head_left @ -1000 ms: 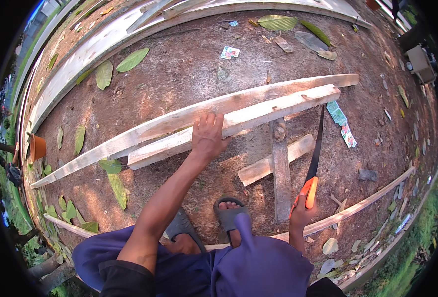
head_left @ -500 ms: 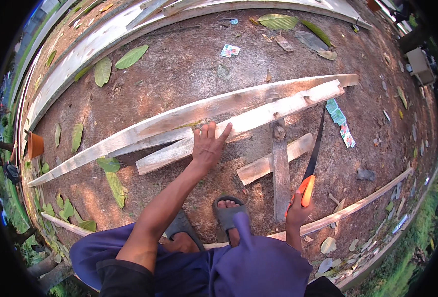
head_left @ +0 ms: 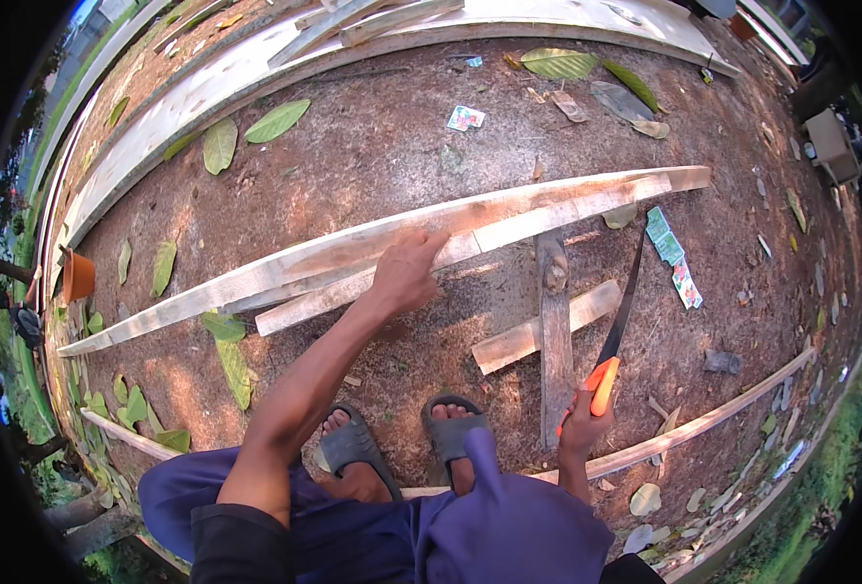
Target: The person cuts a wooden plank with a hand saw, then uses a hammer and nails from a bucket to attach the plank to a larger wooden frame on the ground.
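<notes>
My left hand is closed on a pale wooden plank, which lies slanted across the ground with a narrow face upward. Just beyond it, and close against it towards the right end, rests a longer plank. In my right hand is a handsaw, held by its orange handle with the dark blade pointing away from me. The blade's tip is close to the planks' right part. A dark weathered board runs from under the planks towards me, over a short wood offcut.
A long thin strip of wood curves across the ground near my sandalled feet. Wide boards lie at the far side with loose pieces on top. Leaves and printed paper scraps are scattered about. An orange pot stands at left.
The plank has rolled onto another face, its right end now close to the longer plank. My left hand has gone from spread fingers to a closed grip. The saw has barely moved.
</notes>
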Action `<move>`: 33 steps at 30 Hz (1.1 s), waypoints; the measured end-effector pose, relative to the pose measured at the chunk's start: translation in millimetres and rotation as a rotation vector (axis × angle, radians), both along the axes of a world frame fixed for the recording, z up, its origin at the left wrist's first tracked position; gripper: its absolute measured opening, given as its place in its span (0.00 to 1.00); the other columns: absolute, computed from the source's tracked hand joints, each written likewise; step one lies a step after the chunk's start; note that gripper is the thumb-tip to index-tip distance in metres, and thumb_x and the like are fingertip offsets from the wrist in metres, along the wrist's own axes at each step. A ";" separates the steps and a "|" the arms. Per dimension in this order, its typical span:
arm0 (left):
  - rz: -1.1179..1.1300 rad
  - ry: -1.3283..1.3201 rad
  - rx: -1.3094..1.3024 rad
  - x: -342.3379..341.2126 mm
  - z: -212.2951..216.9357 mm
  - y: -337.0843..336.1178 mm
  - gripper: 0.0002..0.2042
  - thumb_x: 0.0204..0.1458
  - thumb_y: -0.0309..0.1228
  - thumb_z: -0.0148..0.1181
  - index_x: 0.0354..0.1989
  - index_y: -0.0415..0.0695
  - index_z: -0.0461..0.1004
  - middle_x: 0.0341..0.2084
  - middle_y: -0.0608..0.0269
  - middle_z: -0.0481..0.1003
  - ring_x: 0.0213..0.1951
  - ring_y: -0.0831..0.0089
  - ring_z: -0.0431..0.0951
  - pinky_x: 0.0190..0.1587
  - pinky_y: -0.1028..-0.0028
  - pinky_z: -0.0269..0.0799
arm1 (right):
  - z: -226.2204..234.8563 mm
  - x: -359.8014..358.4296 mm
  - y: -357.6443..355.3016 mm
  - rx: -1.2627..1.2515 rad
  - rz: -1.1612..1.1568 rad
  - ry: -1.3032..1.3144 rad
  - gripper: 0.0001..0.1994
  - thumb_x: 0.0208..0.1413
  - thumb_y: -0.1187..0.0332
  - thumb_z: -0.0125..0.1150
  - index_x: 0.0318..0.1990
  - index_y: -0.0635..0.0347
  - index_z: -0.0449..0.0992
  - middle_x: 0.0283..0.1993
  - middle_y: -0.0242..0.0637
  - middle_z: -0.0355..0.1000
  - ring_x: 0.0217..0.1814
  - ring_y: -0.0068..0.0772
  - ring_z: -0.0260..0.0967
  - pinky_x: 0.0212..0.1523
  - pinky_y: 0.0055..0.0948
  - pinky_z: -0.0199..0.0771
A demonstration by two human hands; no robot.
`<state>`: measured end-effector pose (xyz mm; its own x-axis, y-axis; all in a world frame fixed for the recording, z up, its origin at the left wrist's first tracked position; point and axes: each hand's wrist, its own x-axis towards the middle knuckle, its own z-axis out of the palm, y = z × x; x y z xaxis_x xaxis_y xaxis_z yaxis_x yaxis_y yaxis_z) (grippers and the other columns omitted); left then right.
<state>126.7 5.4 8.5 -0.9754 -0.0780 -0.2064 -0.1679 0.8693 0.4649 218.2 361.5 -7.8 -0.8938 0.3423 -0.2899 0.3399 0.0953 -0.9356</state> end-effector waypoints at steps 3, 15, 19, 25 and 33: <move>0.004 0.036 0.128 -16.3 15.2 -29.4 0.34 0.46 0.17 0.54 0.68 0.48 0.64 0.51 0.45 0.72 0.56 0.49 0.73 0.60 0.53 0.69 | -21.3 1.6 13.1 0.082 0.030 0.053 0.10 0.63 0.72 0.60 0.31 0.61 0.67 0.29 0.25 0.63 0.32 0.19 0.59 0.34 0.27 0.62; -0.070 0.246 -0.536 -33.6 -13.4 -16.9 0.48 0.46 0.58 0.71 0.72 0.47 0.58 0.59 0.53 0.69 0.61 0.57 0.69 0.61 0.51 0.62 | 16.3 2.7 -2.7 -0.019 -0.066 0.149 0.06 0.63 0.73 0.58 0.32 0.62 0.71 0.23 0.27 0.64 0.20 0.19 0.60 0.22 0.24 0.61; -0.003 0.050 -0.440 -60.3 -10.0 -21.1 0.48 0.41 0.62 0.73 0.67 0.46 0.64 0.52 0.56 0.72 0.56 0.58 0.73 0.55 0.49 0.67 | 21.9 3.8 8.0 0.167 0.223 0.398 0.03 0.58 0.76 0.58 0.32 0.64 0.72 0.22 0.30 0.65 0.21 0.23 0.62 0.23 0.28 0.61; -0.016 0.021 -0.467 -91.6 1.1 -51.3 0.45 0.38 0.68 0.71 0.57 0.45 0.69 0.46 0.56 0.73 0.51 0.58 0.77 0.50 0.51 0.72 | 45.8 -29.2 -54.8 0.059 0.467 0.171 0.06 0.56 0.74 0.64 0.32 0.66 0.74 0.23 0.37 0.70 0.24 0.30 0.69 0.27 0.34 0.67; -0.031 0.050 -0.455 -103.6 -7.2 -55.4 0.42 0.38 0.71 0.68 0.43 0.42 0.68 0.37 0.56 0.75 0.45 0.58 0.79 0.44 0.55 0.76 | 41.8 -33.3 -106.7 0.032 0.572 0.212 0.05 0.55 0.74 0.64 0.31 0.66 0.75 0.21 0.42 0.70 0.21 0.36 0.71 0.25 0.35 0.68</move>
<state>23.1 -50.0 1.3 -0.9865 -0.1206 -0.1109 -0.1258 0.9912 0.0417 184.9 254.8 34.0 -0.9756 -0.2034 -0.0828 0.0330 0.2372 -0.9709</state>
